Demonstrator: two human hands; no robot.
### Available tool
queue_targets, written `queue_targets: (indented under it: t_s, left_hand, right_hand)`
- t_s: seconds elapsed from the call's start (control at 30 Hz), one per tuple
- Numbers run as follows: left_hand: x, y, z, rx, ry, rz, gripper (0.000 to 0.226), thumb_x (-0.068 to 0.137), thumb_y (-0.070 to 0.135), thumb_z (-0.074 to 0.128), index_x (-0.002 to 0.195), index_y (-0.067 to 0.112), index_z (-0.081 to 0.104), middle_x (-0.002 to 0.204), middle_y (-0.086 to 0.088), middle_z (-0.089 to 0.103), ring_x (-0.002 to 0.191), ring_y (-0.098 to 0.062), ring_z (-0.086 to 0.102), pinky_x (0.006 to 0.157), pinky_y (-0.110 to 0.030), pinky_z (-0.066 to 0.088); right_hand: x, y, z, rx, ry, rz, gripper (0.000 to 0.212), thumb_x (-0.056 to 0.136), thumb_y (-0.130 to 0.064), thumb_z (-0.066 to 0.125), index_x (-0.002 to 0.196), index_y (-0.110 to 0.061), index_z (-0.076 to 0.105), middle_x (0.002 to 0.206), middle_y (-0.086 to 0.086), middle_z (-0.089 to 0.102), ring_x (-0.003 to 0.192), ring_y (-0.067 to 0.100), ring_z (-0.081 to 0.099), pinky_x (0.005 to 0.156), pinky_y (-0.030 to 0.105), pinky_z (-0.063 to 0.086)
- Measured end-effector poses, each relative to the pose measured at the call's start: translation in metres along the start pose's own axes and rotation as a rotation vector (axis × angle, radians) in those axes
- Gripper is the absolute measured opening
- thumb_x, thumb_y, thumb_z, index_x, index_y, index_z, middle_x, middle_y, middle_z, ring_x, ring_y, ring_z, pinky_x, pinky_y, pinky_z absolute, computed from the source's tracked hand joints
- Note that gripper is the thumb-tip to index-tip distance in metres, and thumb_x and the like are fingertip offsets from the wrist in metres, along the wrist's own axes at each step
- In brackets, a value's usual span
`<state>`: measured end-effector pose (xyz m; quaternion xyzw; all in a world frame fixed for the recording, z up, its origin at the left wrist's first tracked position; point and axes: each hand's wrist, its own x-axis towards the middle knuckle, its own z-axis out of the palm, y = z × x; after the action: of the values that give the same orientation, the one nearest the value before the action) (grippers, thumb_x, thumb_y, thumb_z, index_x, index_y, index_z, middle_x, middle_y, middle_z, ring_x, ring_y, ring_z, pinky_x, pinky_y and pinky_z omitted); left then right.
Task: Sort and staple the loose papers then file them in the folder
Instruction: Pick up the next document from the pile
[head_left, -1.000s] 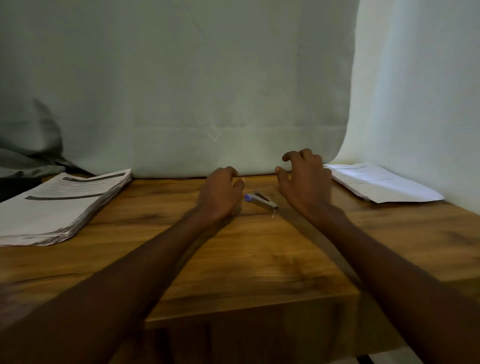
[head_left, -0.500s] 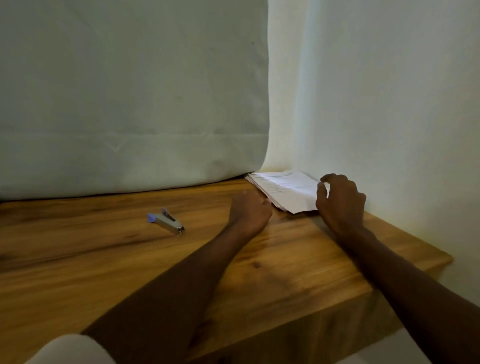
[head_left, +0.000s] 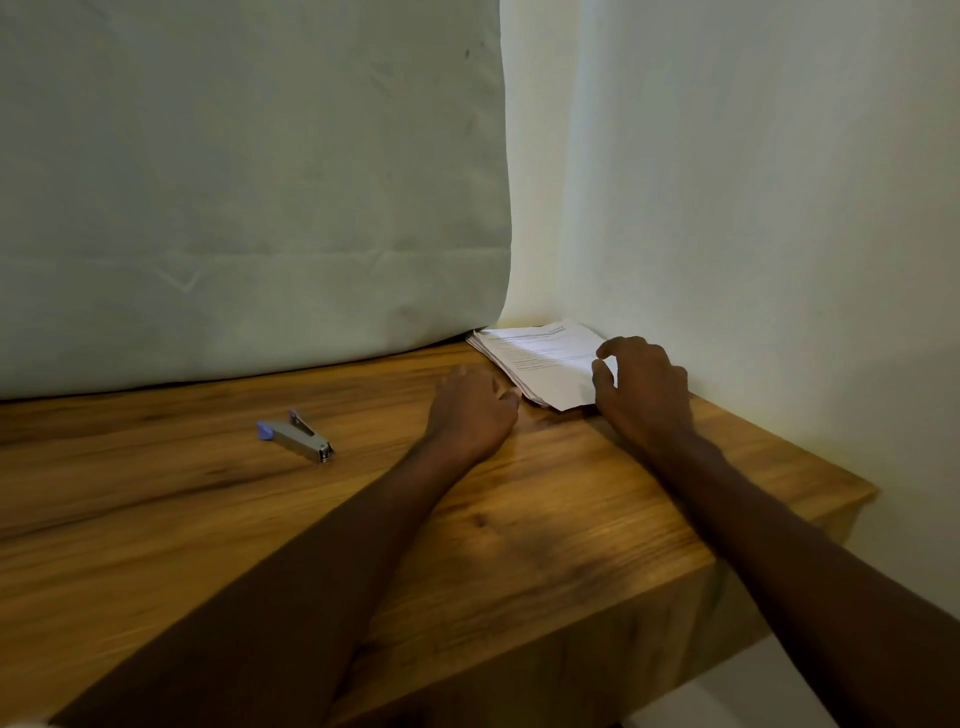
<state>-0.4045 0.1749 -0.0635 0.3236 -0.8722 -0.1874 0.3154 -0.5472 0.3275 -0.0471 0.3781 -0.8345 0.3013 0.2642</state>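
Observation:
A small stack of white printed papers (head_left: 540, 361) lies in the far right corner of the wooden table (head_left: 545, 540). My right hand (head_left: 644, 392) hovers over the stack's near right corner with curled fingers and thumb spread, holding nothing. My left hand (head_left: 475, 410) rests on the table just left of the stack, its fingertips by the paper's edge. A small metal stapler (head_left: 296, 435) with a blue end lies on the table to the left, apart from both hands.
A grey-green cloth backdrop (head_left: 249, 182) hangs behind the table. A white wall (head_left: 779, 208) runs along the right side. The table's right edge and front corner (head_left: 862, 491) are near my right arm.
The view swung right, away from the left paper stack. Both hands moved from the stapler to the right stack. In the last half second they barely shifted.

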Motion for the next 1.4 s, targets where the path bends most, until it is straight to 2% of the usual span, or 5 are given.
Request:
queue_targets:
  t_s: [0.77,0.97,1.07,1.17,1.4]
  left_hand:
    - [-0.011,0.008,-0.01,0.014,-0.004,0.025,0.03,0.094,0.043,0.061,0.107,0.018,0.07,0.119,-0.008,0.06,0.116,-0.029,0.053,0.095,-0.038,0.043]
    - [-0.027,0.014,-0.022,0.084,0.065,0.109,0.04,0.096,0.034,0.06,0.128,0.011,0.059,0.133,-0.012,0.051,0.12,-0.029,0.052,0.1,-0.038,0.043]
    - [-0.038,0.011,-0.025,0.274,0.193,0.211,0.058,0.092,0.03,0.06,0.144,0.01,0.044,0.149,-0.014,0.041,0.135,-0.031,0.041,0.11,-0.041,0.039]
    - [-0.044,0.013,-0.027,0.362,0.196,0.173,0.082,0.092,0.037,0.06,0.16,0.012,0.021,0.167,-0.014,0.014,0.154,-0.034,0.014,0.124,-0.047,0.022]
    - [-0.048,0.018,-0.03,0.499,0.225,0.226,0.097,0.093,0.054,0.053,0.164,0.02,-0.004,0.168,-0.007,-0.025,0.155,-0.032,-0.021,0.125,-0.056,-0.001]
  right_hand:
    - [-0.004,-0.005,-0.004,-0.001,0.013,-0.15,0.022,0.099,-0.023,0.053,0.117,-0.018,0.064,0.118,0.004,0.066,0.112,0.029,0.057,0.089,0.047,0.042]
    - [-0.01,-0.01,-0.008,0.056,0.115,-0.272,0.023,0.096,-0.018,0.054,0.117,-0.019,0.064,0.121,0.001,0.066,0.113,0.026,0.058,0.091,0.045,0.041]
    - [-0.012,-0.013,-0.007,0.059,0.118,-0.363,0.03,0.094,-0.017,0.056,0.123,-0.019,0.061,0.128,-0.001,0.064,0.12,0.024,0.056,0.093,0.043,0.039]
    - [-0.014,-0.017,-0.007,0.03,0.083,-0.429,0.042,0.095,-0.027,0.054,0.136,-0.021,0.054,0.144,-0.002,0.055,0.134,0.022,0.048,0.101,0.047,0.037]
    - [-0.02,-0.021,-0.005,-0.126,-0.021,-0.3,0.068,0.1,-0.055,0.036,0.161,-0.028,0.021,0.169,-0.005,0.021,0.156,0.025,0.016,0.116,0.059,0.024]
